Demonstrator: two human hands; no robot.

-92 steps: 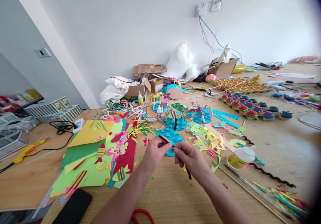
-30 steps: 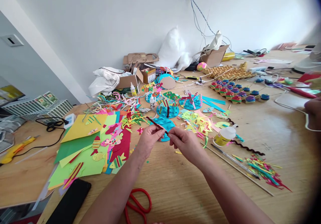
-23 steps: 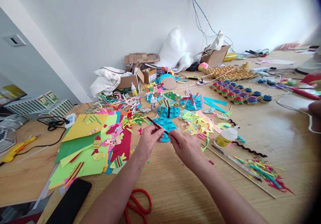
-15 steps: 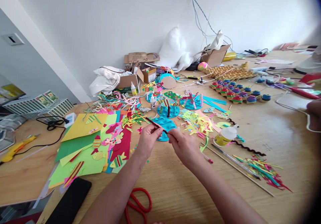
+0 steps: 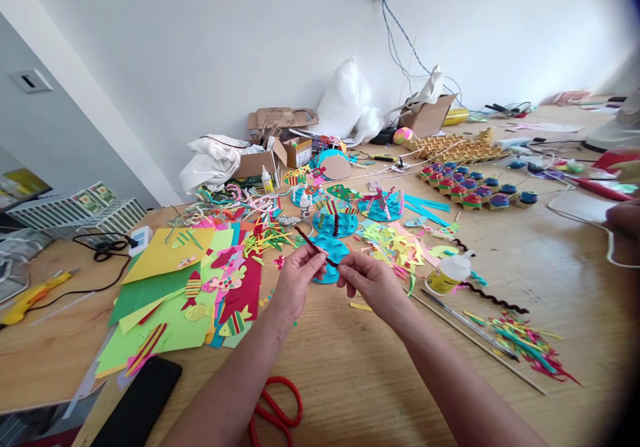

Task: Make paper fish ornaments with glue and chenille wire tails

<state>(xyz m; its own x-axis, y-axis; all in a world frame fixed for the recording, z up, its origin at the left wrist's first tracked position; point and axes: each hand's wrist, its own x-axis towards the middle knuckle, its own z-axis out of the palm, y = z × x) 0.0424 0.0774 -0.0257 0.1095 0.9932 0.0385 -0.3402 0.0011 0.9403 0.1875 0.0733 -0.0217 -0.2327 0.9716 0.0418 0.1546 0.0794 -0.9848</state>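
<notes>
A thin dark brown pipe cleaner (image 5: 306, 237) runs between my two hands near the middle of the view. My left hand (image 5: 300, 277) pinches it between thumb and fingers, with one end sticking out up and to the left. At its other end, the fingertips of my right hand (image 5: 367, 277) are closed on it. Just behind the hands lies a blue scalloped disc (image 5: 333, 250), partly covered by them. Farther back, another blue disc (image 5: 345, 225) carries a dark upright stem and striped paper fish.
Coloured paper sheets (image 5: 165, 300) with paper fish lie left. Red-handled scissors (image 5: 283, 403) and a black phone (image 5: 140, 400) are near the front edge. A glue bottle (image 5: 447, 273), a wooden stick (image 5: 490, 347) and paper scraps lie right. Part of another person's hand (image 5: 623, 220) shows far right.
My right hand has shifted slightly right, its fingers now more visible at the pipe cleaner's end. A small yellow strip now shows on the table below that hand.
</notes>
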